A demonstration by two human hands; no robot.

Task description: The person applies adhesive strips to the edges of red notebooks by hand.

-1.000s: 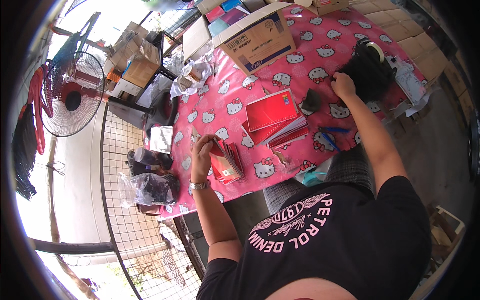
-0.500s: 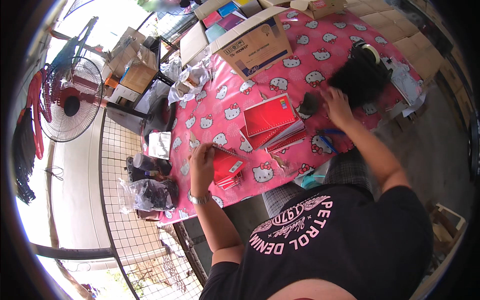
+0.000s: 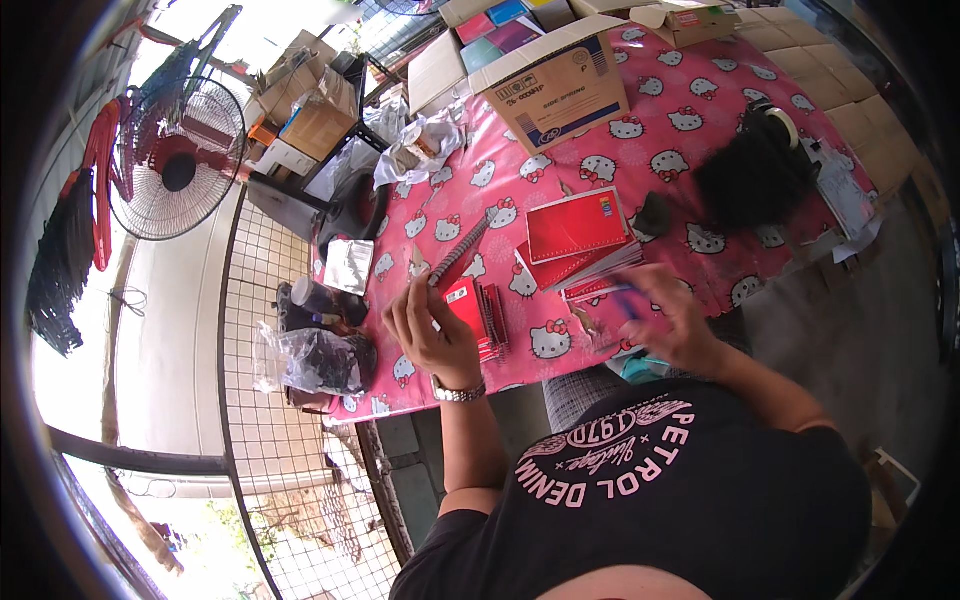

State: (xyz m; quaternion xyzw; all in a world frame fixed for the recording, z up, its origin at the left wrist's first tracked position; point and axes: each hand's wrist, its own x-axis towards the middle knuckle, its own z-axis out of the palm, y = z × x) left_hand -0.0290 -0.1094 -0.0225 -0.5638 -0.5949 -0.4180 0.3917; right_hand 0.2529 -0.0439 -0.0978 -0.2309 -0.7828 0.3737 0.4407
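Note:
My left hand (image 3: 432,328) is closed on a red spiral notebook (image 3: 462,256), tilted up on edge so its wire coil faces upward. Beneath it lies a small stack of red notebooks (image 3: 470,312). My right hand (image 3: 678,318), blurred by motion, grips a blue-handled tool (image 3: 628,298) that looks like pliers, beside the near right corner of a larger stack. That larger stack of red spiral notebooks (image 3: 572,228) lies in the middle of the table.
A cardboard box (image 3: 560,95) holding colourful items stands at the back. A black fuzzy heap (image 3: 755,180) and a small dark lump (image 3: 654,214) lie at the right. Bagged goods (image 3: 325,358) and a white packet (image 3: 349,265) line the left edge, near a fan (image 3: 178,170).
My right hand has moved from beside the black heap back toward me and picked up the blue-handled tool. My left hand has lifted a notebook off the small stack and tilted it.

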